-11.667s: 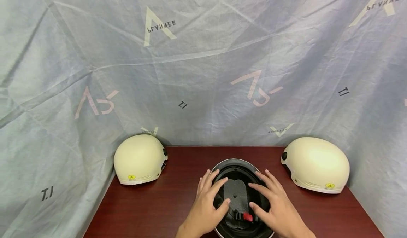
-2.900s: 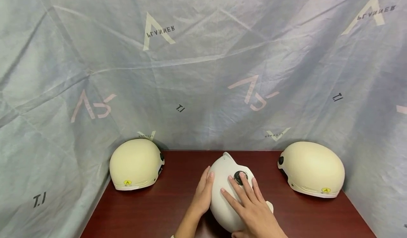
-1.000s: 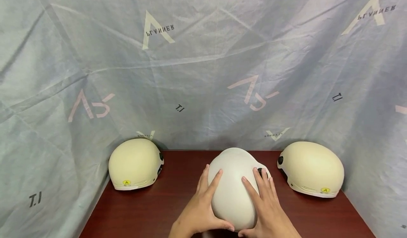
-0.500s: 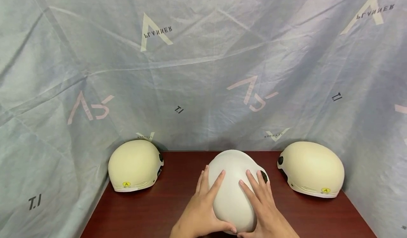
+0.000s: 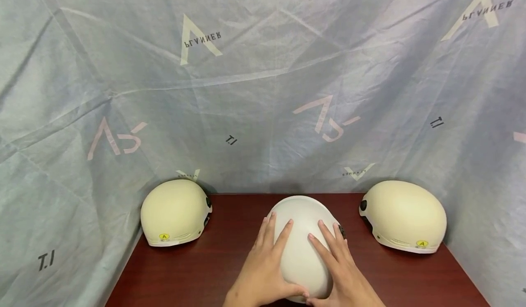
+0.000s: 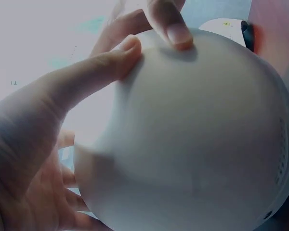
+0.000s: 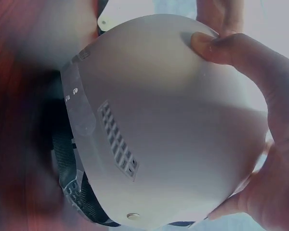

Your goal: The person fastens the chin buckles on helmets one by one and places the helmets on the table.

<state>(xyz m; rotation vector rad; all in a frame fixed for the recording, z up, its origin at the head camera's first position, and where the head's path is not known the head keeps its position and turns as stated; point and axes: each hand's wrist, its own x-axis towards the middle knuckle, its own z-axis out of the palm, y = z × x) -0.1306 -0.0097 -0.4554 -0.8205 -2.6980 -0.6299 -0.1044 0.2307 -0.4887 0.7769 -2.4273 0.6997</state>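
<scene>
A white helmet (image 5: pixel 302 252) is at the front middle, its smooth shell facing up. My left hand (image 5: pixel 263 266) grips its left side, fingers spread over the shell and thumb at the near end. On the other side my right hand (image 5: pixel 343 268) holds it in the same way, the two thumb tips almost meeting. Part of a black round side piece (image 5: pixel 342 230) shows past the right fingers. The right wrist view shows a vent grille (image 7: pixel 118 139) and a black strap (image 7: pixel 65 159) at the helmet's lower edge. The helmet's inside is hidden.
A cream helmet (image 5: pixel 176 213) with a yellow sticker stands at the back left of the dark red table (image 5: pixel 185 275). Another cream helmet (image 5: pixel 404 218) stands at the back right. Grey printed cloth (image 5: pixel 255 92) hangs behind and along both sides.
Earlier the helmet lay with its black inside up; it was then turned over onto its side and upright. In the last second it has turned slightly, hiding more of the side piece.
</scene>
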